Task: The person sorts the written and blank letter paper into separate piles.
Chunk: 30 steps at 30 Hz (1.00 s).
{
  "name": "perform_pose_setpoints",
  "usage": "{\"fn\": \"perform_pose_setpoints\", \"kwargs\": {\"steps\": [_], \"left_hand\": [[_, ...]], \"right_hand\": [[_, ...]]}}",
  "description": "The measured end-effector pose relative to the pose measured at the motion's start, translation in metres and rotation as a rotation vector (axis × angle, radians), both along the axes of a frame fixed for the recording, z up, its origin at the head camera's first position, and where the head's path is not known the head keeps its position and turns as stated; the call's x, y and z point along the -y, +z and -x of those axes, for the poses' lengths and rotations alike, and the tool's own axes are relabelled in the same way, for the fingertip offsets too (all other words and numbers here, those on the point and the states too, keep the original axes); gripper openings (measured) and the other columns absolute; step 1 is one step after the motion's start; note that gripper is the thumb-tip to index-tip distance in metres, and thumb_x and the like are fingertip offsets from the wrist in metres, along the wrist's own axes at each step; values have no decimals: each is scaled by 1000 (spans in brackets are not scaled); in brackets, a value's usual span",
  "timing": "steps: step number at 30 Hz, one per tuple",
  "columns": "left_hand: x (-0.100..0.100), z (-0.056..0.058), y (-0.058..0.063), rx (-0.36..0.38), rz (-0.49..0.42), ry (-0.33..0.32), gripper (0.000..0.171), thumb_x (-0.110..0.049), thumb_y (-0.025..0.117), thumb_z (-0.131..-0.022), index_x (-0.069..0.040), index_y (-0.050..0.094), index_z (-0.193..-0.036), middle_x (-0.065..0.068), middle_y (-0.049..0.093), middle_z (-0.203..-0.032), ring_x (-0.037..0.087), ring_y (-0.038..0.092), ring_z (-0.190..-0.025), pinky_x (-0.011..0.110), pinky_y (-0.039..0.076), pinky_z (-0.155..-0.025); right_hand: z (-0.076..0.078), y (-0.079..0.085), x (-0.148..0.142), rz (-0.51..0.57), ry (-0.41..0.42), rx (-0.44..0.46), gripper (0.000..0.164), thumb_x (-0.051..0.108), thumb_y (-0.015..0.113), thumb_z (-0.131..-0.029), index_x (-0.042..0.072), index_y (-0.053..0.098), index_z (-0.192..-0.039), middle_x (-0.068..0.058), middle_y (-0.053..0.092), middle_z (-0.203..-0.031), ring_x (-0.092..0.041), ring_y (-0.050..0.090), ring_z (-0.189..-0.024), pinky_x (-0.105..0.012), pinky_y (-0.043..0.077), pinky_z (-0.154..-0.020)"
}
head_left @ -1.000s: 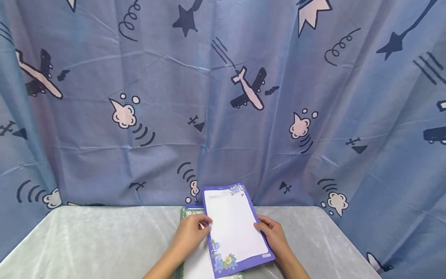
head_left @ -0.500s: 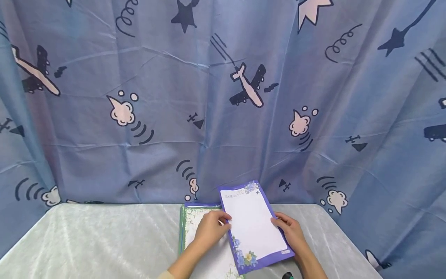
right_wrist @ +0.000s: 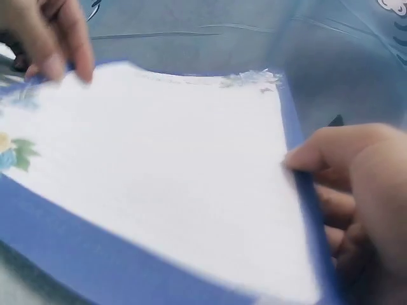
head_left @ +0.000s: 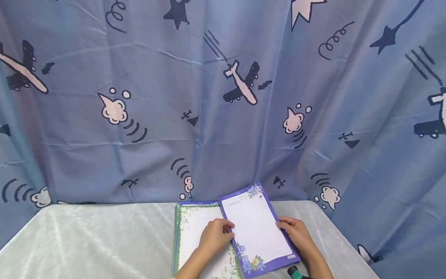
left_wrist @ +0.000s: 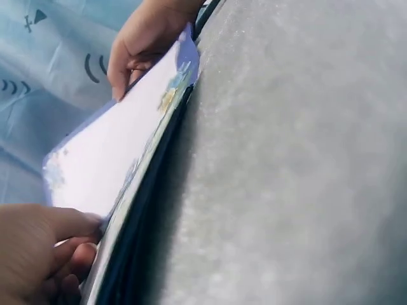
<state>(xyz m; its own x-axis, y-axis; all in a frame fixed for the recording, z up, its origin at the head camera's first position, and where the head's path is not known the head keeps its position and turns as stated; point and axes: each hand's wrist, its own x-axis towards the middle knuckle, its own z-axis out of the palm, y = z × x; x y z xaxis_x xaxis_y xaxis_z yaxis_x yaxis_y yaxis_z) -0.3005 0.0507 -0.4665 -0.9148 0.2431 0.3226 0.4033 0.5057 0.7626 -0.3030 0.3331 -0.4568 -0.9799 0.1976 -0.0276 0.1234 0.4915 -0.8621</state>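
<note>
A white paper sheet with a purple border and blue flowers (head_left: 259, 228) is held tilted in the head view, its left part overlapping a green-bordered floral sheet (head_left: 196, 232). My left hand (head_left: 215, 236) pinches the purple sheet's left edge between thumb and fingers. On the opposite edge, my right hand (head_left: 297, 234) grips with the thumb on top and the fingers behind, as the right wrist view shows with the right hand (right_wrist: 356, 178) close up. In the left wrist view the left hand (left_wrist: 48, 251) holds the sheet's near edge.
Beneath the green-bordered sheet lies a stack, with another purple edge (head_left: 198, 203) showing at its top. A black and green object (head_left: 295, 272), cut off by the frame, lies by the right forearm. A patterned blue curtain (head_left: 156, 97) hangs behind the grey cloth-covered table (head_left: 104, 236).
Both hands have carried the purple sheet to the right, uncovering more of the green-bordered sheet below. The black and green object has come into view at the bottom.
</note>
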Motion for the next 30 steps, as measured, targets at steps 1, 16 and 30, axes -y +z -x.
{"fn": "perform_pose_setpoints", "kwargs": {"steps": [1, 16, 30], "left_hand": [[0, 0, -3, -19, 12, 7, 15, -8, 80, -78, -10, 79, -93, -4, 73, -76, 2, 59, -65, 22, 48, -62], [1, -1, -18, -93, 59, 12, 16, -12, 76, -80, -17, 79, -95, -12, 67, -73, -7, 47, -61, 17, 40, -59], [1, -5, -16, -113, 141, 14, 19, -22, 83, -80, -21, 79, -98, -11, 60, -78, -6, 42, -61, 17, 37, -57]], "right_hand": [[1, 0, 1, -11, 11, 0, 35, 20, 65, -95, -5, 70, -119, -13, 74, -110, -12, 61, -87, -26, 50, -73], [-14, 14, -11, -93, 244, 132, 20, 17, 60, -96, 0, 69, -91, 0, 59, -68, -13, 53, -57, -26, 47, -51], [-12, 11, -9, -224, 83, 89, 21, 17, 70, -91, -1, 74, -101, -1, 63, -71, -16, 54, -61, -30, 47, -52]]}}
